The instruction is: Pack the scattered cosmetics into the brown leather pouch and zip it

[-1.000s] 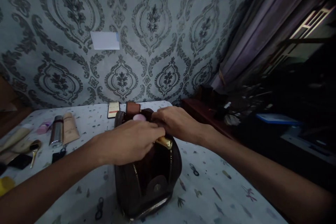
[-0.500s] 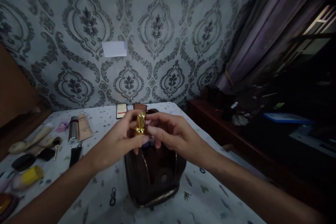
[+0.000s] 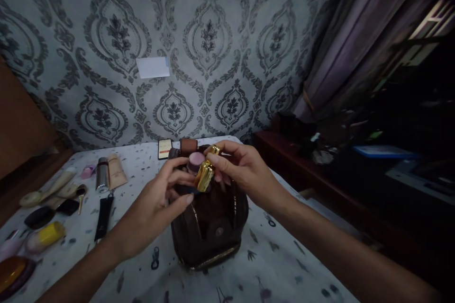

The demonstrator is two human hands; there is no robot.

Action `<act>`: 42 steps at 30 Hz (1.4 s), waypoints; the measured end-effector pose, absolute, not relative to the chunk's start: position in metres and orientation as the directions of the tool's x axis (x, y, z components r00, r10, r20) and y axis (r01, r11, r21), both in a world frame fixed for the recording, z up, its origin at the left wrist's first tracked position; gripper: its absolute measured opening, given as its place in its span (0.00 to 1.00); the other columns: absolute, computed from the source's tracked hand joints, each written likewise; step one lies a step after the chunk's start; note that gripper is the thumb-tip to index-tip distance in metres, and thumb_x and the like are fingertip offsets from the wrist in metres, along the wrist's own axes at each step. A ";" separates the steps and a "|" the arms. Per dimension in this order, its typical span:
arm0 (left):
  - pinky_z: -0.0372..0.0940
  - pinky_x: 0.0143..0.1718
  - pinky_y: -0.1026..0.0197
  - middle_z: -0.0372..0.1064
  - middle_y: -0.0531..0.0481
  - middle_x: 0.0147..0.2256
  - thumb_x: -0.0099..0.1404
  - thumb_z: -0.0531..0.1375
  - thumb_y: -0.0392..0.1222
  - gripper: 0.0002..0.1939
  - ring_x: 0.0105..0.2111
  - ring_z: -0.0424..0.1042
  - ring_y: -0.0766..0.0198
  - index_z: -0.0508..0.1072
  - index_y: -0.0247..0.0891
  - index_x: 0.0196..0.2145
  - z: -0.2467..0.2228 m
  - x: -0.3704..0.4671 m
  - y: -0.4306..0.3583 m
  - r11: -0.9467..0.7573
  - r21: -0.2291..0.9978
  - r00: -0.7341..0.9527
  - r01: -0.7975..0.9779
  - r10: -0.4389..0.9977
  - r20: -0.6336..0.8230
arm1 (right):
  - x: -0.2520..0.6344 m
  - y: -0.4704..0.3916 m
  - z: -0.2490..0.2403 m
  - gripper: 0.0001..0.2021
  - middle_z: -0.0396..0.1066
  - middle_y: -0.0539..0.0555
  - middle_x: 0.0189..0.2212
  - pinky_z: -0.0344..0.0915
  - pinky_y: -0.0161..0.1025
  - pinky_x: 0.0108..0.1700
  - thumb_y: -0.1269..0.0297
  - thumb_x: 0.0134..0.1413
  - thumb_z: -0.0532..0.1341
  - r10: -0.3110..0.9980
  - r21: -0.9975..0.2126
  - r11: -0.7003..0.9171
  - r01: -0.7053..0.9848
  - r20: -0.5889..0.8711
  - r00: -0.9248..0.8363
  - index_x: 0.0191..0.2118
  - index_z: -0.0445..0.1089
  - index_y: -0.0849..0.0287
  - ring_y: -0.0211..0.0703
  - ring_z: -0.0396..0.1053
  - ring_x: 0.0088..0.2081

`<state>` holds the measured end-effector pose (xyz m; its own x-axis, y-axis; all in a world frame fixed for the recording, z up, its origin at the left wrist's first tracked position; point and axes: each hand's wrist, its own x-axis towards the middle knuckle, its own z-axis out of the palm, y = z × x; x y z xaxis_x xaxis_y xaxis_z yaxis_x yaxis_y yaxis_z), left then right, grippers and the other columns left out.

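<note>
A shiny gold lipstick tube [image 3: 205, 176] tilts above the open brown bag [image 3: 208, 239]. My right hand [image 3: 243, 165] pinches its upper end between thumb and fingers. Beside its lower end is my left hand [image 3: 161, 199], open, with the thumb well away from the fingers; whether a fingertip touches the tube I cannot tell. Behind the tube, a round pink lid [image 3: 195, 161] shows at the bag's mouth. The zipped front of the bag faces me, and my hands hide part of its opening.
Left on the patterned cloth lie a silver bottle [image 3: 102, 175], a beige tube [image 3: 116, 172], a black tube [image 3: 104, 218], brushes [image 3: 81, 196] and a yellow-capped bottle [image 3: 50, 234]. A phone [image 3: 165, 148] and brown wallet [image 3: 188, 146] lie near the wall.
The gold lipstick tube has gone from upright to tilted, its top leaning right. My left hand has let go of it and spread open, while my right hand grips its upper end.
</note>
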<state>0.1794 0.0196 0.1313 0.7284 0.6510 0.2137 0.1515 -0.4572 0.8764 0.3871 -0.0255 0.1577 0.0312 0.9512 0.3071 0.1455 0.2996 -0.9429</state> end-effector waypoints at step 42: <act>0.71 0.54 0.48 0.74 0.47 0.51 0.69 0.54 0.30 0.20 0.58 0.70 0.53 0.73 0.49 0.52 0.083 0.152 0.013 -0.917 0.234 0.721 0.324 0.399 0.566 | 0.357 0.026 0.117 0.07 0.75 0.59 0.28 0.54 0.32 0.23 0.77 0.49 0.59 0.930 -0.525 0.344 0.778 0.077 -0.359 0.33 0.74 0.65 0.43 0.73 0.28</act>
